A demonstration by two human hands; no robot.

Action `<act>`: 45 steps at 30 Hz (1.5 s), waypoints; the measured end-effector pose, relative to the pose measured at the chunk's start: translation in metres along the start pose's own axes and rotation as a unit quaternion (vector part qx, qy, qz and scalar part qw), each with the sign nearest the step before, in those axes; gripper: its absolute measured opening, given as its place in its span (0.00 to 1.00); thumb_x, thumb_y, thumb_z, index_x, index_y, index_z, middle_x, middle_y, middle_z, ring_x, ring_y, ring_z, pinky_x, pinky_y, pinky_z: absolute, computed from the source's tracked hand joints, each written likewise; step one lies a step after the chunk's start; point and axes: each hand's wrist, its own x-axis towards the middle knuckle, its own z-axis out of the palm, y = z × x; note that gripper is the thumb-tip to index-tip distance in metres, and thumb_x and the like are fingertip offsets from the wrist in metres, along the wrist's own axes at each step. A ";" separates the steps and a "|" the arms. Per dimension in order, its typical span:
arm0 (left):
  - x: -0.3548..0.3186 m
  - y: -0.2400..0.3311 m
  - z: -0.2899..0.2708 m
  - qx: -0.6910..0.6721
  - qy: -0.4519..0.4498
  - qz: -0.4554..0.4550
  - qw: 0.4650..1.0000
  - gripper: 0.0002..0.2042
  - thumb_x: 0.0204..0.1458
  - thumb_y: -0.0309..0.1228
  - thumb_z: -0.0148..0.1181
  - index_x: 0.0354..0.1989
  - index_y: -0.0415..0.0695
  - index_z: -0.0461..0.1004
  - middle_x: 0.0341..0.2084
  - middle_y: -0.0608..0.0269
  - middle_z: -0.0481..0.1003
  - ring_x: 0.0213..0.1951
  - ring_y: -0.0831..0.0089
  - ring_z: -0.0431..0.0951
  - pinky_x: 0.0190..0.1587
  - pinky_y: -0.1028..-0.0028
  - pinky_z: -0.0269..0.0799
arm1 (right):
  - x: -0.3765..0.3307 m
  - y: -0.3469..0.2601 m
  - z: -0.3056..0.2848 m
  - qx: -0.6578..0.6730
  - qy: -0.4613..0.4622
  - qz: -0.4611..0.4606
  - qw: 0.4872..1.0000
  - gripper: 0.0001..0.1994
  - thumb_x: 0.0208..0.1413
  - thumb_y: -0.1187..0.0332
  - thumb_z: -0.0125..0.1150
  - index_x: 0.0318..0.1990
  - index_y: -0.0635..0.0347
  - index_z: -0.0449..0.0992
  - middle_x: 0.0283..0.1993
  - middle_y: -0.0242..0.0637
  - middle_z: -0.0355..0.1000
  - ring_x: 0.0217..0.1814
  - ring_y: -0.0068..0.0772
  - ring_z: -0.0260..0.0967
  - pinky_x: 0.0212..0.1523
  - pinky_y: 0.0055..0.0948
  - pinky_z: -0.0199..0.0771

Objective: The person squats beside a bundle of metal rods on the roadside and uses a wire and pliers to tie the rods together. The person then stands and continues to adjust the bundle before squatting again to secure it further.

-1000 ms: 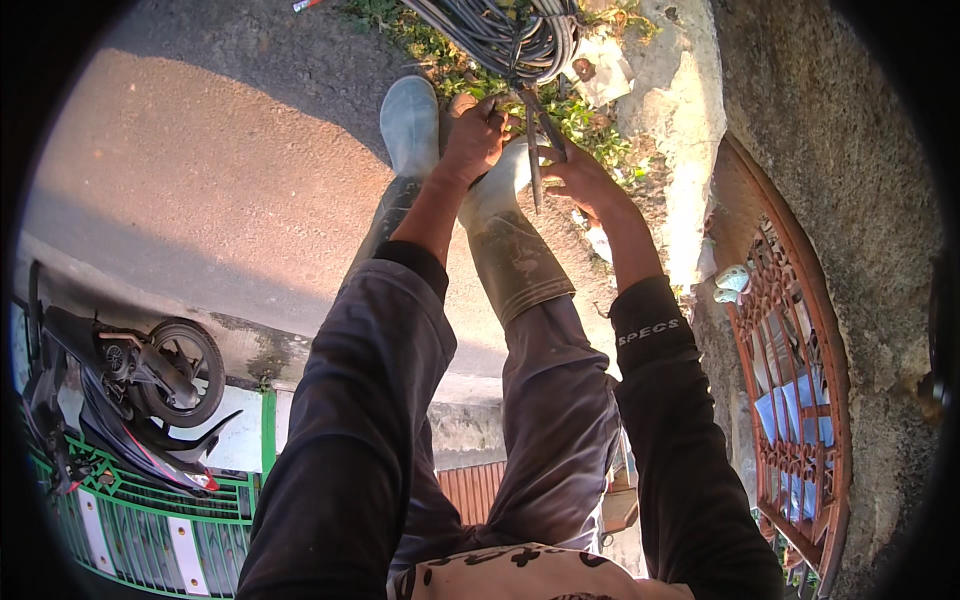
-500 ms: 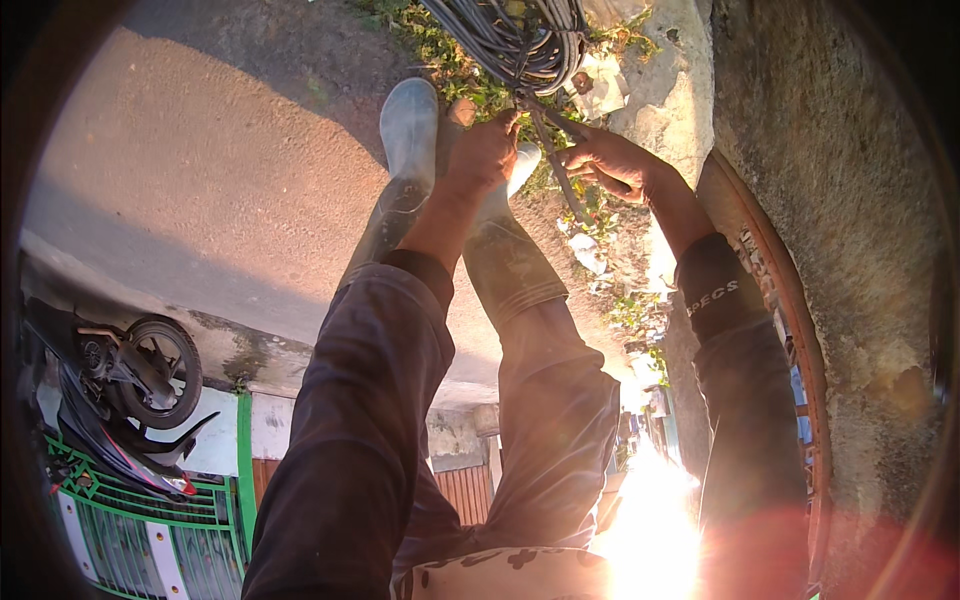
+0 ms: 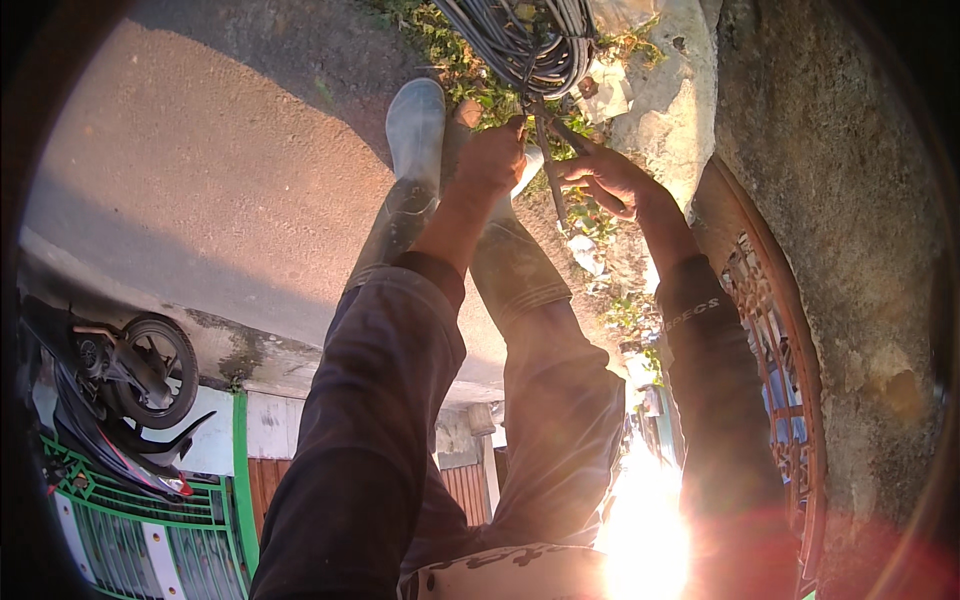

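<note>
My right hand (image 3: 610,180) has its thumb and fingers about the handles of a dark two-handled tool like pincers (image 3: 553,180). One handle runs into my palm; the other slants down past my fingertips. Its head meets the lower end of a coil of dark cable (image 3: 540,55). Left of the tool, my left hand (image 3: 492,160) is closed in a fist just below the coil. A short dark end sticks up from that fist, too small to name.
My grey rubber boots (image 3: 415,130) stand on the rough pavement (image 3: 220,150). Weeds and litter (image 3: 588,255) line the foot of a concrete wall (image 3: 850,200) at right. A parked motorcycle (image 3: 150,370) and a green metal fence (image 3: 240,470) are at lower left. Strong sun glares at bottom.
Both hands have shifted slightly down in the picture, my left also rightward. The tool's lower handle now hangs more steeply, farther from the other handle. The coil sits slightly farther right.
</note>
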 end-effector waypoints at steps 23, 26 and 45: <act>0.039 0.004 -0.062 -0.578 -0.122 -0.368 0.718 0.28 0.59 0.56 0.59 0.54 0.43 0.73 0.36 0.64 0.76 0.34 0.71 0.74 0.39 0.69 0.72 | 0.046 0.059 0.105 0.661 -0.217 -0.148 0.703 0.15 0.70 0.60 0.47 0.51 0.65 0.69 0.34 0.31 0.65 0.27 0.22 0.61 0.24 0.22 0.63; 0.041 0.024 -0.049 -0.610 -0.195 -0.353 0.682 0.28 0.59 0.51 0.63 0.56 0.38 0.71 0.39 0.57 0.77 0.41 0.67 0.79 0.44 0.69 0.77 | 0.051 0.065 0.119 0.727 -0.243 -0.176 0.618 0.17 0.71 0.59 0.45 0.53 0.66 0.67 0.34 0.31 0.64 0.26 0.22 0.60 0.23 0.22 0.63; 0.033 0.006 0.021 0.151 -0.063 -0.167 0.972 0.12 0.52 0.34 0.58 0.34 0.37 0.80 0.35 0.42 0.78 0.40 0.51 0.83 0.43 0.59 0.79 | 0.061 0.100 0.170 0.183 0.201 -0.169 0.948 0.13 0.62 0.64 0.58 0.49 0.62 0.75 0.43 0.40 0.79 0.44 0.34 0.76 0.43 0.39 0.73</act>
